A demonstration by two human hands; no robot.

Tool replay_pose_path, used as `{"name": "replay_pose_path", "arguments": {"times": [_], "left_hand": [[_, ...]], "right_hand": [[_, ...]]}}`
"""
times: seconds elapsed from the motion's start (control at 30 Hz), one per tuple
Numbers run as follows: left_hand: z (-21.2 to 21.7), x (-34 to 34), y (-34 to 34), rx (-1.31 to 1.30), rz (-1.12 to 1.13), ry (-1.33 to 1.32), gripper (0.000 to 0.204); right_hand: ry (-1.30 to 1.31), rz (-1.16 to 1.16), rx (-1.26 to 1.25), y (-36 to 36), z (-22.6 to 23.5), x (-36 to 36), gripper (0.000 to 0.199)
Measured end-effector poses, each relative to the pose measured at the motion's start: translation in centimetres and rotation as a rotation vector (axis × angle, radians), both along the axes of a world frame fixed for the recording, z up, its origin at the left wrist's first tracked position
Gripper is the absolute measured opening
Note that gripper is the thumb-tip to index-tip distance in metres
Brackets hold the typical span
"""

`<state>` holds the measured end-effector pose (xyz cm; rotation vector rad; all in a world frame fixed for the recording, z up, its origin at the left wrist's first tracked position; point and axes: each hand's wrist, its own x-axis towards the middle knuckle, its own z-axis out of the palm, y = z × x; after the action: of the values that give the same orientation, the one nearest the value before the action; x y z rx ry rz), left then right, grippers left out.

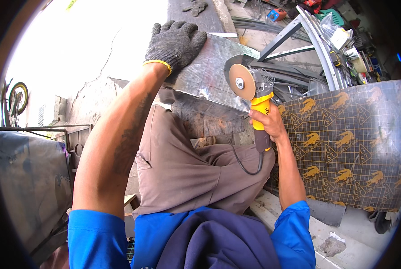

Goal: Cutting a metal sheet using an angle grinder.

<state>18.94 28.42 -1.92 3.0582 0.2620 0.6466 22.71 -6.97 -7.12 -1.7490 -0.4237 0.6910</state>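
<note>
While our bare right hand (268, 122) is wrapped tight around the yellow body of the angle grinder (253, 96), our gloved left hand (176, 43) lies flat and spread on the galvanised metal sheet (209, 67), gripping nothing. That sheet rests across our knees, and the grinder's disc (240, 82) hangs just above its near edge. We judge the bare hand most at risk from sparks, and the sheet could slip, since only a palm pins it. Its cord (247, 167) trails over our trousers, where it might snag. We count one grinder, one disc, one glove worn, one spare glove (196, 6) beyond, one printed panel (348, 143).
</note>
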Motion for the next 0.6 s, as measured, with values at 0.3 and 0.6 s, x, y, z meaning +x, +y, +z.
{"name": "replay_pose_path", "arguments": {"times": [0.3,0.6], "left_hand": [[0.4,-0.1,-0.3,-0.060,0.040,0.014,0.052],[0.9,-0.1,-0.5,-0.071,0.042,0.041,0.051]], "right_hand": [[-0.030,0.080,-0.033,-0.3,1.1,2.6,0.045],[-0.165,0.018,0.043,0.5,-0.6,2.2,0.044]]}}
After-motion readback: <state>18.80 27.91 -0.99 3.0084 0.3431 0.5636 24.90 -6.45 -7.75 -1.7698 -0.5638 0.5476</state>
